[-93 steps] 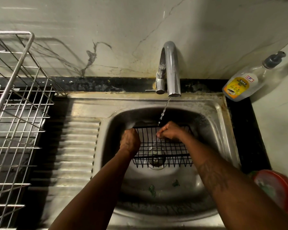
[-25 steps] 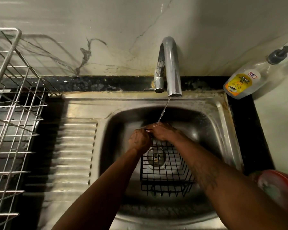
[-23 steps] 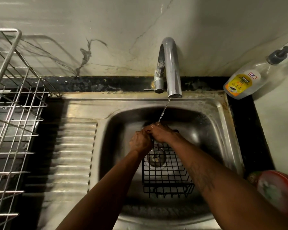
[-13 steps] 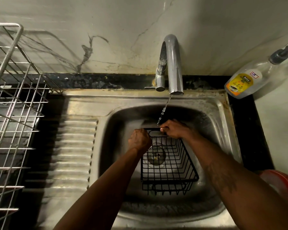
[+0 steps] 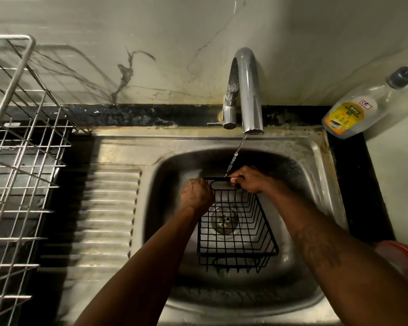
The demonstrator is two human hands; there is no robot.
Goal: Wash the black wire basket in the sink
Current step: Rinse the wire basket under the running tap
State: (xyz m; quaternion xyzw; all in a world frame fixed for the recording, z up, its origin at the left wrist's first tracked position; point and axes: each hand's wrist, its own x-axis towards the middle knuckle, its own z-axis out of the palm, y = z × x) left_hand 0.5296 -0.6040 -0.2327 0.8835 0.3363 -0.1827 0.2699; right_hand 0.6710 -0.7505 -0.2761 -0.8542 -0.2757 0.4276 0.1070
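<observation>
Left hand (image 5: 196, 194) and right hand (image 5: 250, 181) both curl round the tap-side rim of the black wire basket (image 5: 236, 234), held in the sink (image 5: 316, 161) below the tap (image 5: 246, 90), whose thin stream (image 5: 233, 158) wets only that rim, so rinsing seems partway, most wires left

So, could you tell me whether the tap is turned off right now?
No, a thin stream of water falls from the tap onto the far rim of the black wire basket.

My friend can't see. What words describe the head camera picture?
A left hand and right hand grip a black wire basket in a sink, its far rim under the running tap. A dish rack stands left, a soap bottle right.
</observation>
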